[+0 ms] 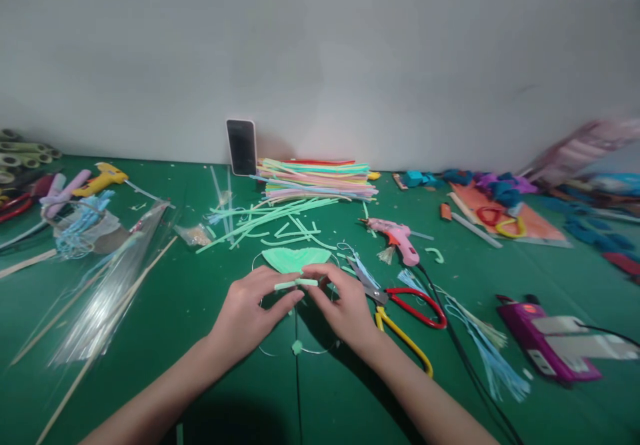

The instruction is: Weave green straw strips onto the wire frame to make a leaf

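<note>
Between both hands is a short piece of pale green pipe cleaner (286, 286). My left hand (253, 304) pinches its left part between thumb and fingers. On its right part, my right hand (345, 302) has its fingertips closed. Just beyond the hands lies a green fan-shaped piece (295, 258), joined to a thin wire ring (320, 351) that runs partly hidden beneath the hands. A small green tuft (297, 347) sits on the ring's near side. Scissors (373, 290) with one red and one yellow handle lie beside my right hand.
Green pipe cleaners (280, 222) lie loose in front of a multicoloured bundle (315, 182). A phone (242, 147) leans on the wall. To the right are a pink glue gun (395, 237), blue tassels (483, 348) and a purple power strip (543, 345). Clear plastic sleeves (107, 298) and sticks lie left.
</note>
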`<act>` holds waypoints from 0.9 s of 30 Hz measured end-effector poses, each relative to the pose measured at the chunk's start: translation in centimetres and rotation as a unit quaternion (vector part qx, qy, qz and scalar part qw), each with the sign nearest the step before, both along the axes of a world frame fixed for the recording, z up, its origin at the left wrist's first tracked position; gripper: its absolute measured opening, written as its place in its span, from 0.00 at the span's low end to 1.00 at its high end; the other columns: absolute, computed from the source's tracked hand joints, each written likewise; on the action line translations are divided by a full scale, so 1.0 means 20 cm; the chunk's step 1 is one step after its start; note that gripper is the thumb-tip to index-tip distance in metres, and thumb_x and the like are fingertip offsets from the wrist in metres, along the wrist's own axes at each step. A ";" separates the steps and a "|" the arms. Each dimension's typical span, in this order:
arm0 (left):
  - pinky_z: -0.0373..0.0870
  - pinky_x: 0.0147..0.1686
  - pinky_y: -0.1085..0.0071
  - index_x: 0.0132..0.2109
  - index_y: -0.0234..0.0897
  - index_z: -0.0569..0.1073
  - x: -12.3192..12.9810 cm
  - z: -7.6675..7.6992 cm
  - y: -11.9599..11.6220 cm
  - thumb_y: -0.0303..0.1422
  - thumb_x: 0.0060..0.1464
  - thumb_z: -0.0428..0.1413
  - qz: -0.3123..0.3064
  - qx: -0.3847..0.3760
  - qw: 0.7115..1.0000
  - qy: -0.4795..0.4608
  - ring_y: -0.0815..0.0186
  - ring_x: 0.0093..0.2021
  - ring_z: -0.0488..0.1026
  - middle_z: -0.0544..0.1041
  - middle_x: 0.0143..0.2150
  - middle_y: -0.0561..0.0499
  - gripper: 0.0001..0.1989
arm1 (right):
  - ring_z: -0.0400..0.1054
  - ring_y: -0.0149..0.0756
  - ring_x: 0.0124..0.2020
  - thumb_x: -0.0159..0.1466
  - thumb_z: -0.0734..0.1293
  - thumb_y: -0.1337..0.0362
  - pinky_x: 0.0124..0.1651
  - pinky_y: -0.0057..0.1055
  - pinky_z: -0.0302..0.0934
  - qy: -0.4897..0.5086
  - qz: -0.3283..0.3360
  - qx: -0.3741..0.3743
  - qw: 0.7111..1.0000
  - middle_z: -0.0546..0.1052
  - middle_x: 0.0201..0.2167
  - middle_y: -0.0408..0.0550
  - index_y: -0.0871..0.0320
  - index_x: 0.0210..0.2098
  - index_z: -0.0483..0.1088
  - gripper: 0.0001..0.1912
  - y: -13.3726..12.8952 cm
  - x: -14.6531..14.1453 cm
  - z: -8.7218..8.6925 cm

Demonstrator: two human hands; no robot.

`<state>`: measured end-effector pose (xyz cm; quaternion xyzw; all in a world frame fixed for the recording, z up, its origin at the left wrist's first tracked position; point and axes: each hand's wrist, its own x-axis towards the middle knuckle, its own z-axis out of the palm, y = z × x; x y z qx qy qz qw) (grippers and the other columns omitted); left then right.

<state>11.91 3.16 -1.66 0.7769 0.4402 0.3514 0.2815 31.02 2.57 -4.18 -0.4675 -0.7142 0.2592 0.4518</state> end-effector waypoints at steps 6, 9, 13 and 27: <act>0.69 0.37 0.68 0.41 0.38 0.80 -0.01 -0.01 0.00 0.34 0.63 0.53 0.007 0.049 0.999 0.014 0.64 0.36 0.75 0.82 0.35 0.49 0.11 | 0.73 0.34 0.37 0.65 0.67 0.65 0.42 0.32 0.69 0.016 0.041 0.009 0.999 0.79 0.40 0.47 0.52 0.49 0.71 0.13 -0.02 -0.01 0.04; 0.69 0.37 0.68 0.40 0.37 0.80 -0.01 -0.02 0.00 0.33 0.62 0.53 0.001 0.067 0.998 0.007 0.64 0.35 0.75 0.81 0.34 0.48 0.10 | 0.73 0.35 0.39 0.65 0.67 0.66 0.43 0.33 0.69 0.039 0.063 0.023 0.997 0.78 0.41 0.47 0.52 0.49 0.73 0.12 -0.02 -0.02 0.06; 0.70 0.37 0.68 0.41 0.39 0.80 -0.01 -0.01 0.01 0.34 0.63 0.53 -0.002 0.055 0.998 -0.001 0.64 0.35 0.75 0.82 0.35 0.50 0.10 | 0.73 0.36 0.40 0.66 0.65 0.67 0.45 0.35 0.68 0.071 0.049 0.013 0.996 0.79 0.37 0.47 0.52 0.39 0.77 0.08 -0.01 0.00 0.08; 0.69 0.39 0.72 0.42 0.40 0.81 -0.01 -0.04 0.03 0.34 0.63 0.53 -0.006 0.020 0.999 -0.038 0.66 0.38 0.76 0.82 0.39 0.51 0.11 | 0.72 0.34 0.36 0.62 0.70 0.65 0.38 0.30 0.67 0.113 0.046 -0.037 0.992 0.78 0.35 0.46 0.52 0.38 0.79 0.06 0.01 0.03 0.08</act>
